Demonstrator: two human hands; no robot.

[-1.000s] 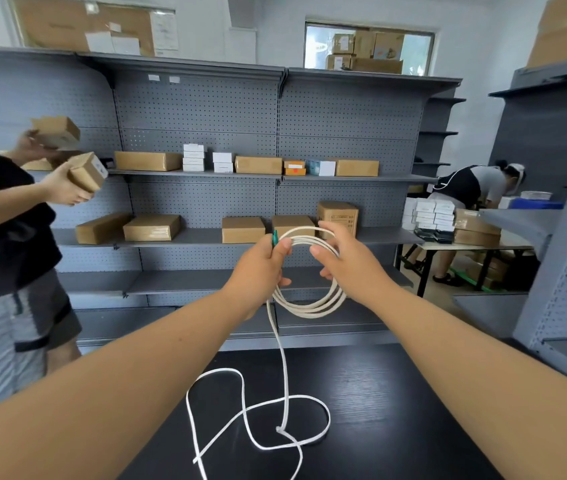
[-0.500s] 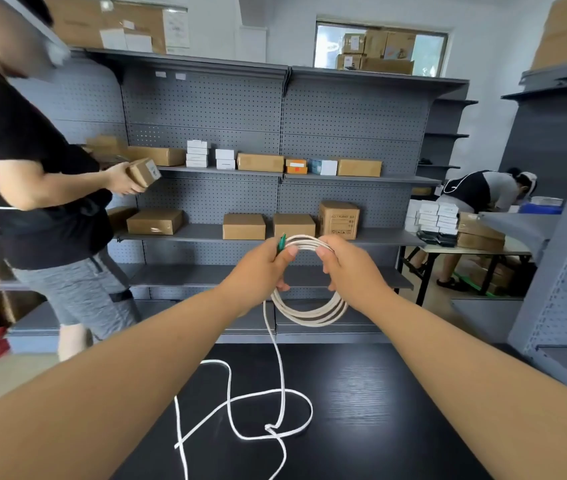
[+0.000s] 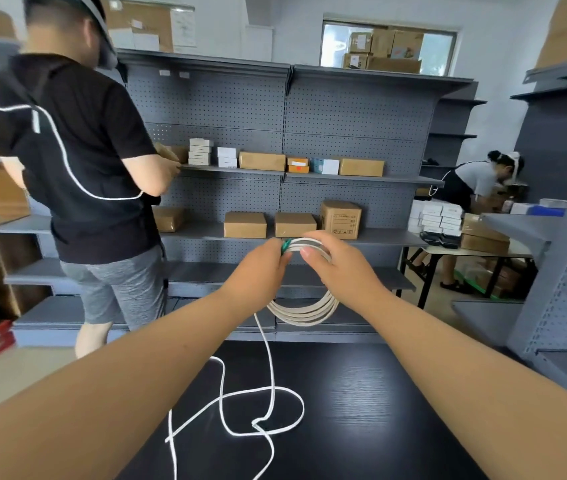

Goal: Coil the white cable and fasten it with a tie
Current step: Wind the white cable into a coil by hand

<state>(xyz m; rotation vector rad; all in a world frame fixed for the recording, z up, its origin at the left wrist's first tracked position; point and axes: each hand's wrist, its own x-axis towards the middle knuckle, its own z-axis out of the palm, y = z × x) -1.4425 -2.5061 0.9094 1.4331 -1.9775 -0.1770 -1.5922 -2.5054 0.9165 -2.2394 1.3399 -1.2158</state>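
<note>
Held in the air above the counter (image 3: 396, 410), middle of view: white cable (image 3: 304, 311), several turns gathered into an upright ring, flat face toward the wearer, long axis near vertical. From the ring's 7 o'clock, loose tail (image 3: 268, 368) dropping to the counter, lying there in slack loops and leaving toward 6 o'clock. Gripped at 11 o'clock by left hand (image 3: 258, 271), together with a green piece (image 3: 286, 244), maybe the tie; pinched at 1 o'clock by right hand (image 3: 341, 268). Judged mid-coiling, nothing fastened yet. Next: pulling up more tail, laying another turn, left grip kept firm.
</note>
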